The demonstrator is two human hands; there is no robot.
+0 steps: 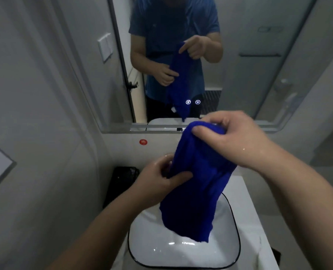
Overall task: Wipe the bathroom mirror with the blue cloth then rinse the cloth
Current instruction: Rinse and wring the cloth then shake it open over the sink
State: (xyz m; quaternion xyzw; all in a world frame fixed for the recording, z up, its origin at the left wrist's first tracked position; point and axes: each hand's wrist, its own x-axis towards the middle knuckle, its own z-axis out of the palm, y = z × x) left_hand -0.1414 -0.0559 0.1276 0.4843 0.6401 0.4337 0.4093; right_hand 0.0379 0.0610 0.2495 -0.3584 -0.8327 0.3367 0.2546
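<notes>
The blue cloth [198,182] hangs lengthwise above the white sink [154,248], its lower end dangling over the basin. My right hand [228,137] grips the cloth's top end, up near the mirror's lower edge. My left hand [159,178] pinches the cloth's left side at mid height, and its skin looks wet. The bathroom mirror [239,75] fills the wall ahead and reflects both hands and the cloth. The tap is hidden behind the cloth.
A black object [121,184] sits on the counter left of the sink. A red round sticker [143,142] marks the wall below the mirror. A white switch plate [105,47] is on the left wall. White counter [253,217] runs right of the basin.
</notes>
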